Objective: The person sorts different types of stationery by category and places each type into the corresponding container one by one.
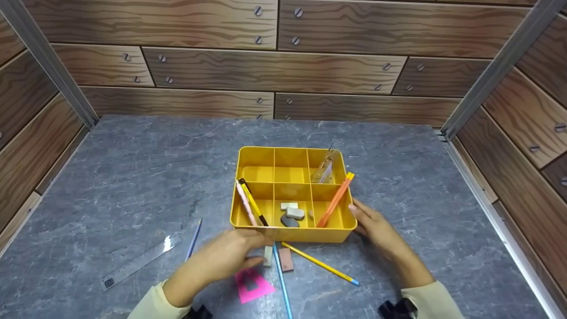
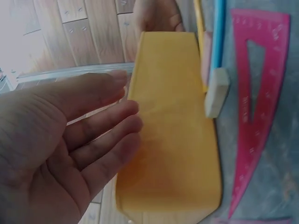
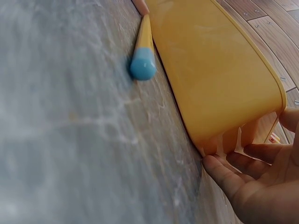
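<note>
Where the grey table (image 1: 212, 168) reaches its middle, we see a yellow box (image 1: 294, 235), with two pens (image 1: 253, 204) leaning in its front left compartment, three erasers (image 1: 295, 213) in the front middle and orange pencils (image 1: 334, 202) leaning in the front right. Our right hand (image 1: 378, 228) rests its fingertips and thumb against the box's right end, grasping nothing. Our left hand (image 1: 226, 252), loosely bent and holding nothing, is by the front left corner; we cannot tell whether it touches. Nearer us lie a pink triangle (image 1: 243, 290), a blue pencil (image 1: 282, 285) and a yellow pencil (image 1: 321, 263); further left, a clear ruler (image 1: 141, 262).
</note>
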### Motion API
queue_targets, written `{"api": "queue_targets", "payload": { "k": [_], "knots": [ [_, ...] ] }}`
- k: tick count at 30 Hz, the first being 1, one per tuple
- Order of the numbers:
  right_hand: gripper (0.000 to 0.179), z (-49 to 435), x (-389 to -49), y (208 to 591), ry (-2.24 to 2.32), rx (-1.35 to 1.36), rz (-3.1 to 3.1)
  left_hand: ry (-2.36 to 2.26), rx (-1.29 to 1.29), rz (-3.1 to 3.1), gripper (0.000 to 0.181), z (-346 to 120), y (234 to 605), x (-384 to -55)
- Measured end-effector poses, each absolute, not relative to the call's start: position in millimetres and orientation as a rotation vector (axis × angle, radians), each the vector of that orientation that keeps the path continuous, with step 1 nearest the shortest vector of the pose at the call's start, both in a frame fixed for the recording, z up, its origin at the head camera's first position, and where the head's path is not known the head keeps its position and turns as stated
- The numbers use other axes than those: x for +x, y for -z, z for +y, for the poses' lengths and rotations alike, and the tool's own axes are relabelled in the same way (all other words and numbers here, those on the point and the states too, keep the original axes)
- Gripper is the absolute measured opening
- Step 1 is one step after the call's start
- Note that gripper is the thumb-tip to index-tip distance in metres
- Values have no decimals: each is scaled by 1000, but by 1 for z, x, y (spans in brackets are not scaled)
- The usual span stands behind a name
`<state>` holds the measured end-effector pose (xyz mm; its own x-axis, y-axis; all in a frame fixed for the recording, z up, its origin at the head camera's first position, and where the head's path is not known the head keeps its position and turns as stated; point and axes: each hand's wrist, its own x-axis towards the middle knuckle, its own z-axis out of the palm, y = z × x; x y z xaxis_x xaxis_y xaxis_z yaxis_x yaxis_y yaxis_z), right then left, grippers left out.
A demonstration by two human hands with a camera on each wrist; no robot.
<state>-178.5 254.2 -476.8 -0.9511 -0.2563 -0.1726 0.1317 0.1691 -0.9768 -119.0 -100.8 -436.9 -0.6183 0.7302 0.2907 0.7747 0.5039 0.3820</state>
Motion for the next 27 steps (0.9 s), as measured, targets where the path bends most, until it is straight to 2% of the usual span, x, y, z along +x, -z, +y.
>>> {"api": "queue_targets", "payload": {
  "k": [15, 20, 27],
  "knots": [
    [67, 254, -178, 476, 1834, -75, 2187, 370, -1303, -2815, 31, -83, 469, -122],
    [67, 255, -178, 475, 1828, -92, 2189, 317, -1275, -2809, 24, -82, 470, -123],
    [66, 254, -178, 476, 1836, -118, 2169, 310, -1264, -2838, 25, -82, 468, -123]
  ]
}}
